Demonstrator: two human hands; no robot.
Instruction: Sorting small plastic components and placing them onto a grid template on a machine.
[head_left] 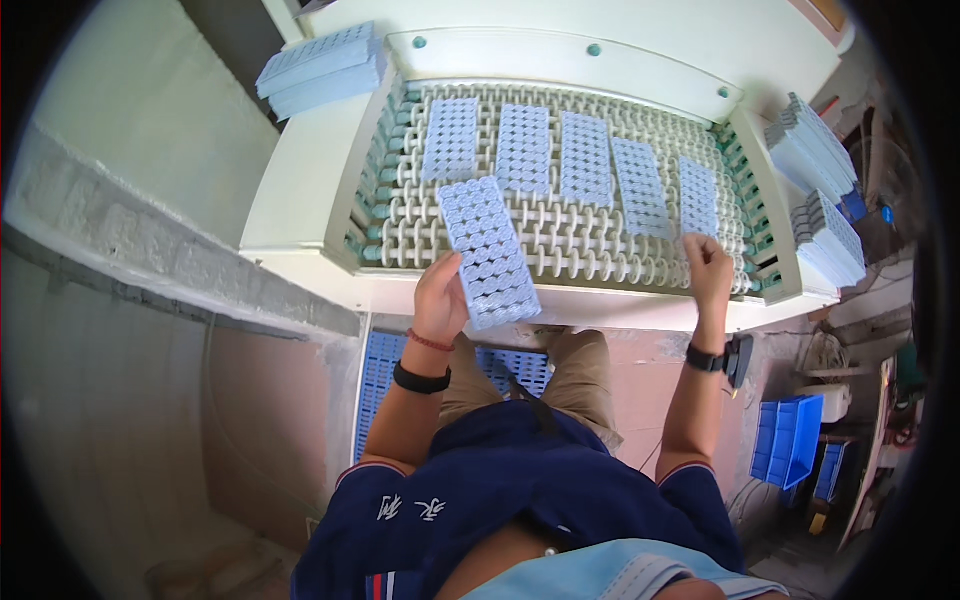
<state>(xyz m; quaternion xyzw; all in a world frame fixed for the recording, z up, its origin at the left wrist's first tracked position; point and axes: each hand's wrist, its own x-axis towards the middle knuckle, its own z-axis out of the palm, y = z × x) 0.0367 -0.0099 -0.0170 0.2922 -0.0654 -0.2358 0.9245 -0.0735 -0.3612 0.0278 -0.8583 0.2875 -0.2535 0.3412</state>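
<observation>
My left hand grips a light-blue panel by its left edge. Rows of small rounded cells with dark gaps cover this panel, which is tilted above the near edge of a roller conveyor. Several similar panels lie spread across the white rollers, among them one at the left and one in the middle. My right hand is closed at the near end of the rightmost panel. Whether its curled fingers pinch that panel's edge is hidden.
Stacked light-blue panels rest on the machine's left ledge; further stacks stand along its right side. A pale frame borders the rollers in front. Blue bins are at lower right, a blue slatted platform beneath, and a wall ledge at left.
</observation>
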